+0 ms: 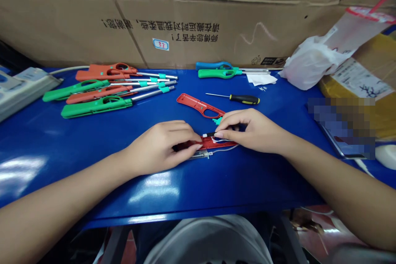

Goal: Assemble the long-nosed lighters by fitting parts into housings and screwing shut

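Note:
An opened red lighter casing half [216, 144] lies on the blue table, with thin white wires along it. My left hand [170, 144] is closed on the casing's left end, fingers and thumb pinching it. Between the thumb and fingers of my right hand [252, 130] is a small black igniter part with a white tip [209, 134], just over the casing. A clear fuel tank [200, 155] pokes out below my left fingers, partly hidden. The other red casing half [198, 105] lies beyond my hands, near a teal piece [217, 121] beside my right fingers.
A black-and-yellow screwdriver [244, 99] lies behind my right hand. Several assembled lighters [102, 90] are at the left, and a green lighter [216, 73] and a blue one [213, 65] at the back. A cardboard box [139, 20] walls the far edge. A phone [343, 132] lies right.

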Motion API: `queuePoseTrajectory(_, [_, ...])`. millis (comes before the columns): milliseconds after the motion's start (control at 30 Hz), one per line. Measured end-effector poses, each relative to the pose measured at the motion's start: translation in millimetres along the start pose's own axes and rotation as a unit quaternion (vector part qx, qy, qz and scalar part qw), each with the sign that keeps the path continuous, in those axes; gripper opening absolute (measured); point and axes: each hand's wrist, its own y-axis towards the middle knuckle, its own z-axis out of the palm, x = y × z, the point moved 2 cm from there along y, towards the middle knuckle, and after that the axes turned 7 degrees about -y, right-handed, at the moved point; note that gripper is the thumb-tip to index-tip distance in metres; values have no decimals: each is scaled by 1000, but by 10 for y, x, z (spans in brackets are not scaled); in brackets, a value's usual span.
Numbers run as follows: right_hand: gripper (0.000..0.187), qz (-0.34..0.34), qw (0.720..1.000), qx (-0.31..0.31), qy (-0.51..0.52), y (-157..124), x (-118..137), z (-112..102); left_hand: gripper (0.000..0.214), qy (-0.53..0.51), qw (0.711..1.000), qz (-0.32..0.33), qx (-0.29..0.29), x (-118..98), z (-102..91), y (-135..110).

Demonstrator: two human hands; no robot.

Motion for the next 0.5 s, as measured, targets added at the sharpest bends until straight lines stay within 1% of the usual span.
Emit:
queuePoseTrajectory(67, [15, -9, 1000, 1, 1, 5, -11, 24, 11, -6, 999, -18, -34, -7, 6, 7])
queuePoseTrajectory(167, [14, -16, 1000, 1, 3, 15, -20, 51, 13, -4, 996, -50, -68, -14, 24, 23])
queuePoseTrajectory(267, [14, -12, 1000, 1, 0, 16, -18, 65, 11, -8, 995, -60, -74, -4, 53, 34])
queuePoseTrajectory(333, [14, -22, 1000, -1, -20, 6, -9, 68, 12, -9, 996, -57, -71, 14, 66, 35])
queuePoseTrajectory(433, [17, -62, 995, -14, -73, -18, 12, 61, 15, -2, 996, -47, -77, 43, 65, 29])
queuePoseTrajectory(500, [18, -93, 987, -29, -124, -34, 26, 49, 17, 1, 996, -34, -77, 57, 59, 26])
